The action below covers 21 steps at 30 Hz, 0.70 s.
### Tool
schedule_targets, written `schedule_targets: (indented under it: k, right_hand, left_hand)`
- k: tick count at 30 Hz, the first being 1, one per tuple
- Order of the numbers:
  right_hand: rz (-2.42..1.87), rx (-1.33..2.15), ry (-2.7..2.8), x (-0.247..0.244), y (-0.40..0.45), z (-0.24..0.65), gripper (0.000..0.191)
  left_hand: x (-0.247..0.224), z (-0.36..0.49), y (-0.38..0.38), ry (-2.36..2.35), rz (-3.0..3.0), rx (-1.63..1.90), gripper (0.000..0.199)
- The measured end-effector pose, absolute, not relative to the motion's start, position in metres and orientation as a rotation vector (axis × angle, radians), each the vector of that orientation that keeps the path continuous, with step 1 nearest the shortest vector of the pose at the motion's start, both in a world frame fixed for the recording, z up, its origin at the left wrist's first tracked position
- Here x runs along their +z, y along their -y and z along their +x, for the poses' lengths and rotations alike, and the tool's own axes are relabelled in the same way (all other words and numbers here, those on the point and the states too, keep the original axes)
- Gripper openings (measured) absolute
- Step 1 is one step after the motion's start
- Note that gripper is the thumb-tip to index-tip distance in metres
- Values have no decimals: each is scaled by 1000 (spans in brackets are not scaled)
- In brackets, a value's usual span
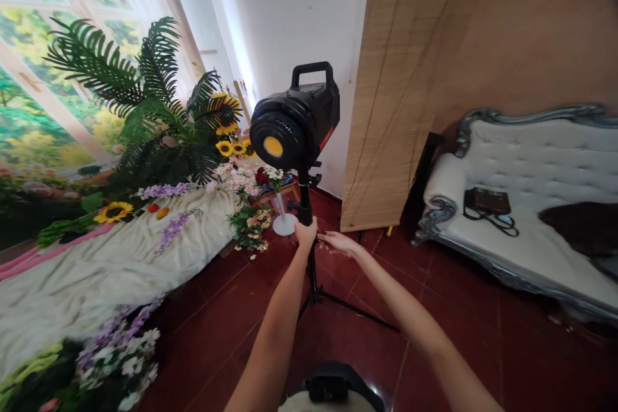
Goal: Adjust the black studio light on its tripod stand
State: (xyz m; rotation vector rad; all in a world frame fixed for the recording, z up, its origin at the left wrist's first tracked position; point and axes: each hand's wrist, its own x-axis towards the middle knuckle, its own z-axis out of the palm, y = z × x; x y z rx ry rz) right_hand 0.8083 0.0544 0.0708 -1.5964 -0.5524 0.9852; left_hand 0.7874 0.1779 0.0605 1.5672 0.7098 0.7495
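Note:
A black studio light [299, 116] with a top handle and a round yellow centre is mounted on a black light stand [313, 277]. My left hand [306, 232] is wrapped round the stand's pole, just below a clamp collar [302, 211]. Beside it, on the right of the pole, my right hand [340, 243] reaches in with its fingers stretched toward the pole. Its fingertips are close to the pole; whether they touch it I cannot tell. The stand's legs are spread on the dark red tiled floor [357, 354].
On the left, artificial flowers [120, 354] and a palm [145, 77] surround a surface draped in cream cloth [183, 270]. Behind the light hangs a bamboo blind [381, 109]. A tufted white sofa [512, 148] stands at right, bearing a brown bag [487, 201] with a strap.

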Motion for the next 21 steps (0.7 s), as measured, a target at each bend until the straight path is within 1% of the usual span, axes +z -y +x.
schedule_targets:
  k: [3,5,6,8,9,10,12,13,14,15,17,19,21]
  right_hand:
    - [-2173,374,940,74,-49,801,20]
    - [-2371,57,1044,73,-44,796,26]
    - [-2402,-20,1033,72,-41,794,29]
    - [-2350,-20,898,66,-38,792,27]
    - [-2285,49,792,63,-38,792,25]
    - [-2206,167,683,61,-39,793,30]
    - [-2027,499,503,56,-45,795,53]
    - [-1937,655,440,55,-50,796,60]
    - [-1860,772,402,54,-54,797,62]
    - [-1808,821,382,53,-59,798,59]
    - [-1795,694,416,55,-65,800,42]
    - [-1816,418,557,61,-68,803,24]
    - [-1814,177,722,70,-69,807,24]
  left_hand:
    - [59,788,-178,-730,1567,774,16]
    - [60,789,-178,-767,1562,788,16]
    - [60,789,-178,-783,1562,794,16]
    - [62,788,-178,-798,1577,804,15]
    - [62,788,-179,-795,1588,805,15]
    - [62,787,-179,-787,1601,803,14]
    - [62,787,-179,-769,1620,786,15]
    - [62,786,-180,-765,1627,779,16]
    - [62,786,-180,-765,1633,776,17]
    - [62,786,-180,-771,1636,776,18]
    - [63,785,-180,-786,1638,777,19]
    - [64,784,-180,-785,1640,767,18]
    - [66,783,-180,-779,1632,756,16]
